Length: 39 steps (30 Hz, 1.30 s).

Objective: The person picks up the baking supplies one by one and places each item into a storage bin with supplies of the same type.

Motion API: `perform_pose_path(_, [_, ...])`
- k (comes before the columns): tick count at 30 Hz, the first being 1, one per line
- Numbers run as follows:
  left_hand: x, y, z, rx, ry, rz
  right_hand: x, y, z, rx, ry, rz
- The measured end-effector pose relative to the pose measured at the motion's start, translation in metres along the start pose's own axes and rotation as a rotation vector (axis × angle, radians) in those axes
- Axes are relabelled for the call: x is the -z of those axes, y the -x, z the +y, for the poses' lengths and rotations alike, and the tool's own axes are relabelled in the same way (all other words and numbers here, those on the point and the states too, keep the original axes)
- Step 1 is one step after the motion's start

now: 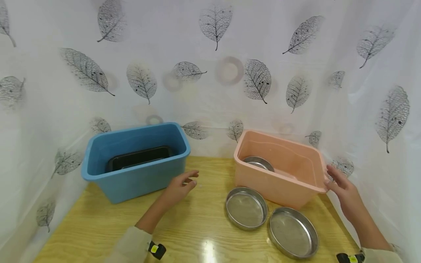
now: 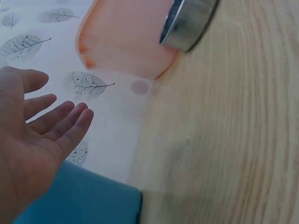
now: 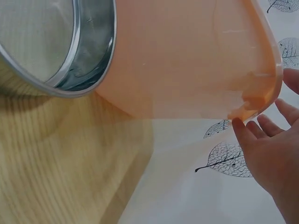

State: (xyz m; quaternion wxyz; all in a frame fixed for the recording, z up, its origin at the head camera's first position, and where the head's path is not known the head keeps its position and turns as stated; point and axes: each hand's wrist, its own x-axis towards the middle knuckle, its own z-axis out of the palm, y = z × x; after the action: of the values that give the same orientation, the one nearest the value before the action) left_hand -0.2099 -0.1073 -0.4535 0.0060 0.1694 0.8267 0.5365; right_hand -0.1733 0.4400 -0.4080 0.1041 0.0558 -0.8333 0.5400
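Note:
A peach plastic bin (image 1: 276,184) stands at the right, with a round metal sieve (image 1: 260,162) inside. My right hand (image 1: 345,193) is at the bin's right end; its extended fingertips meet the rim in the right wrist view, the fingers not wrapped round it. Two more round metal sieves lie in front of this bin, a left sieve (image 1: 246,209) and a right sieve (image 1: 294,233). Over the table, beside the right end of a blue plastic bin (image 1: 148,179), my left hand (image 1: 179,188) holds nothing, its fingers loosely extended. Inside the blue bin lies a black, tray-like object (image 1: 139,157).
Everything stands on a yellow wood-grain table (image 1: 204,219). A white curtain (image 1: 204,106) printed with grey leaves hangs behind and along both sides, close to the bins. Bare tabletop separates the two bins.

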Motion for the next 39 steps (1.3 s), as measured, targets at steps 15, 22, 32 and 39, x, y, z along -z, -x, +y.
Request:
perform_pose_path(15, [-0.026, -0.003, -0.019, 0.023, 0.091, -0.072, -0.006, 0.005, 0.01, -0.026, 0.032, -0.051])
perform_pose_path(22, [-0.047, -0.005, -0.022, 0.025, 0.095, -0.107, -0.012, 0.006, 0.01, -0.083, -0.024, -0.059])
perform_pose_path(32, [-0.077, -0.009, -0.027, 0.035, 0.143, -0.183, -0.018, 0.007, 0.016, -0.027, -0.294, -0.076])
perform_pose_path(39, [-0.096, -0.013, -0.031, 0.06, 0.237, -0.203, -0.02, 0.007, 0.017, -0.012, -0.33, -0.088])
